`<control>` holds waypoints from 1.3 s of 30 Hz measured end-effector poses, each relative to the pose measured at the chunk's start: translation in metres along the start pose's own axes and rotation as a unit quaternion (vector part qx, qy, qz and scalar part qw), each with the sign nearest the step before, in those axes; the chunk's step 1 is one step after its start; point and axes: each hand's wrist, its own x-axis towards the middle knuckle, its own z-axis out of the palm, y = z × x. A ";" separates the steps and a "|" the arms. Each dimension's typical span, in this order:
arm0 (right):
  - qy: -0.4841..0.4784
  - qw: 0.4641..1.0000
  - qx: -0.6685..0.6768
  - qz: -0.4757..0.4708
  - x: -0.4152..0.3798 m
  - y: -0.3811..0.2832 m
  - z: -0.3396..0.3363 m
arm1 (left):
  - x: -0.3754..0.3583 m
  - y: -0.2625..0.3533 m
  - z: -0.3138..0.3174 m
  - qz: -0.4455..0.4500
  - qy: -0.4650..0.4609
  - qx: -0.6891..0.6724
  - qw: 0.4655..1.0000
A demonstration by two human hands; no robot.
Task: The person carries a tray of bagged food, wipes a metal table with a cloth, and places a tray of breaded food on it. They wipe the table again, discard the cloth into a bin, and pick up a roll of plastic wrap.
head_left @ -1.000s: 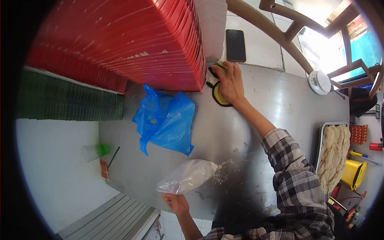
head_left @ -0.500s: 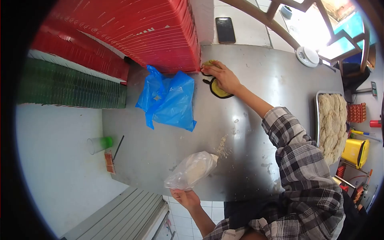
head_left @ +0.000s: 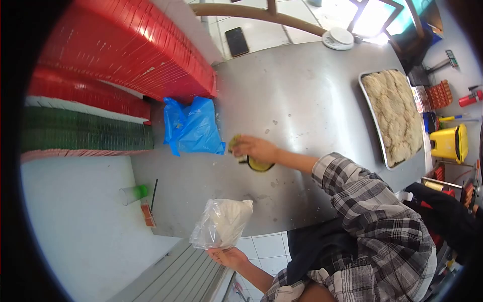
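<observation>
Near the table's front edge, my left hand (head_left: pixel 229 256) pinches the bottom of a clear plastic bag (head_left: pixel 221 224) with pale crumbly contents. Over the middle of the metal table, my right hand (head_left: pixel 254 147) has its fingers closed on a yellow-green cloth mitt (head_left: pixel 234 143). A second yellow-green mitt with black edging (head_left: pixel 260 164) is just below that hand, partly covered by it. Beyond the hands lies a crumpled blue plastic bag (head_left: pixel 198 131).
Red stacked boxes (head_left: pixel 146 50) and green ones (head_left: pixel 85 128) stand at the left. A tray of baked goods (head_left: pixel 395 118) sits on the metal table (head_left: pixel 312 100) at right. A phone (head_left: pixel 236 42), white scale (head_left: pixel 338 38) and green-bottomed cup (head_left: pixel 133 194) are around it.
My right hand has come back from beside the red boxes toward the table's middle with the mitts. The clear bag is lifted and more upright in my left hand. The view has shifted.
</observation>
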 end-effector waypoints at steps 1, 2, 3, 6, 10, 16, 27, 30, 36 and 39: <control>0.007 0.999 0.038 -0.017 -0.008 -0.013 0.004 | -0.001 0.005 0.002 -0.003 0.005 0.000 1.000; 0.009 0.999 0.031 -0.014 -0.018 -0.024 0.006 | -0.003 0.007 0.006 -0.006 0.011 -0.003 1.000; -0.018 0.997 0.079 -0.003 -0.025 -0.037 0.006 | -0.006 0.010 0.011 -0.008 0.004 -0.006 1.000; 0.002 0.989 0.131 0.061 -0.044 -0.066 -0.022 | -0.004 0.017 0.022 0.011 -0.059 -0.060 0.996; 0.141 0.953 0.129 0.237 -0.095 -0.107 -0.102 | 0.007 0.015 0.020 0.026 -0.121 -0.014 0.992; 0.321 0.822 -0.125 0.454 -0.232 -0.102 -0.165 | 0.012 0.013 0.050 -0.001 -0.154 -0.028 0.988; 0.295 0.690 -0.372 0.546 -0.185 0.027 -0.156 | 0.032 0.001 0.086 -0.030 -0.184 -0.043 0.981; 0.256 0.749 -0.356 0.497 -0.136 0.077 -0.161 | 0.036 -0.003 0.087 -0.031 -0.204 -0.028 0.978; 0.122 0.883 -0.309 0.332 -0.037 0.161 -0.157 | 0.041 -0.009 0.081 -0.055 -0.138 -0.033 0.988; 0.033 0.934 -0.275 0.227 0.013 0.200 -0.148 | 0.040 -0.011 0.074 -0.038 -0.116 -0.009 0.992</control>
